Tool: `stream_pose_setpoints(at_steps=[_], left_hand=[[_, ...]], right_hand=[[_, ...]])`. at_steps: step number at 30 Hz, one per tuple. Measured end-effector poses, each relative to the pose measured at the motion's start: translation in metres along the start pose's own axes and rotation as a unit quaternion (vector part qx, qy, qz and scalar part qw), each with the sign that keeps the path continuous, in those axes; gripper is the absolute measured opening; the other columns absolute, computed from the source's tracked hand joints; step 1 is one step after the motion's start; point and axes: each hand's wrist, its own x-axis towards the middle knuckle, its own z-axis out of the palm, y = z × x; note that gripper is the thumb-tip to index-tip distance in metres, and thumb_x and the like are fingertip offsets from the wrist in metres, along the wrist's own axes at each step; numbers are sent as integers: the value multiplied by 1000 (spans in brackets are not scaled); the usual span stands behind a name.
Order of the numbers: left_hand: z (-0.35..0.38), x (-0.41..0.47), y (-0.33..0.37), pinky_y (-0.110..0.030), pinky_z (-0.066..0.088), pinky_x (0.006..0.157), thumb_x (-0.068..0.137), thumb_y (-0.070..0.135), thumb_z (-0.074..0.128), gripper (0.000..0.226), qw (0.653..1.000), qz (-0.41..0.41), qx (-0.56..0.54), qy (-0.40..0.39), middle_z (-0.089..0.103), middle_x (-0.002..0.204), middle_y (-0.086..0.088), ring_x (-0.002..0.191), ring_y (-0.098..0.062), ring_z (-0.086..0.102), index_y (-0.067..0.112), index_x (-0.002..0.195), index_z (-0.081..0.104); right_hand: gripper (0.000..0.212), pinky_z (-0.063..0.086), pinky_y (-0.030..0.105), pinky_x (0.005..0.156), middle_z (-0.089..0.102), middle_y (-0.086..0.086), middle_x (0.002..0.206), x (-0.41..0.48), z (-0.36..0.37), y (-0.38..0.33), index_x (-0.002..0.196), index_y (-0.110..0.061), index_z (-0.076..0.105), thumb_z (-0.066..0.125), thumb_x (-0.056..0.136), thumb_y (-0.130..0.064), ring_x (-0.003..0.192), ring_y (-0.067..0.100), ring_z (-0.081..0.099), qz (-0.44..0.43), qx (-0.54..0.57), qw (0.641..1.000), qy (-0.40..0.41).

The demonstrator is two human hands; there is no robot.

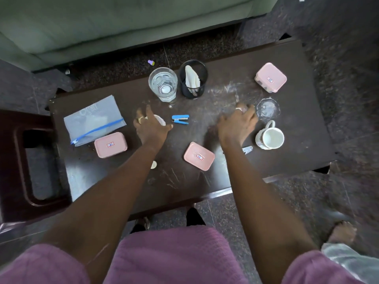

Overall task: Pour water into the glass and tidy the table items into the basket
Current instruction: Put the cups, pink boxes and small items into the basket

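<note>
We judge the pouring step done: the glass (163,84) stands at the far edge of the bench (297,140) and holds water. Tidying is in hand. Our left hand (150,128) covers a small white object, its grip curled over it; whether it pinches, we cannot tell. Our right hand (238,124) reaches toward a clear lid (268,109), grip not visibly closed on anything. No basket is in view; the mesh cup (193,80) beside the glass may serve.

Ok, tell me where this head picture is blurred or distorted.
Head view: wide-angle bending curves the dark wooden table edges; motion blur smears the right hand and the floor at right; the clear water glass and blue stapler stay sharp.
</note>
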Motion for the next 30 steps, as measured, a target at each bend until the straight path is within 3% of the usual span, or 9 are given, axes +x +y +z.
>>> stream_pose_setpoints(at_steps=[3,7,10,12,14,21,30], left_hand=[[6,-5,-2,-56,28,109,73,36,75,89,999,-30,26,9,14,155,-9,141,-36,12,21,143,23],[13,-6,-4,-54,35,104,80,30,71,82,998,-53,15,4,20,153,-10,136,-39,23,19,144,21],[15,-5,-7,-48,39,101,82,25,69,78,999,-29,-12,6,25,149,-14,127,-41,39,14,143,22],[15,-4,-10,-46,39,102,81,22,70,76,999,-13,-30,9,26,148,-16,124,-41,42,13,141,25],[13,-3,-15,-44,39,104,79,18,71,74,999,11,-45,6,27,146,-17,122,-40,44,12,139,29],[0,-6,-31,-36,36,108,73,12,75,72,989,87,-119,21,36,142,-14,125,-30,43,16,135,39],[-92,-9,-91,-36,34,108,70,10,74,71,973,114,-188,76,40,137,-13,124,-29,43,14,133,42]], right_hand=[[54,21,59,108,27,11,147,10,-6,31,129,-24,49,65,77,-25,135,38,25,124,-19,992,26],[74,10,72,104,11,9,155,30,-12,70,134,-40,36,77,72,-33,140,42,11,226,-17,974,-32],[56,29,62,100,28,12,144,40,-13,90,129,-35,42,68,79,-24,130,40,30,260,41,963,-56],[38,39,46,94,42,16,134,41,-12,97,125,-22,46,54,88,-20,122,35,37,232,47,970,-48],[34,40,40,93,45,16,132,38,-10,97,123,-14,47,51,89,-18,122,35,36,204,38,978,-25],[39,48,46,84,38,19,127,-4,-8,42,117,-12,54,52,78,-6,114,40,37,107,28,992,53],[42,36,40,89,48,24,113,-134,31,-98,115,-17,62,57,74,-16,102,42,43,-116,63,991,17]])
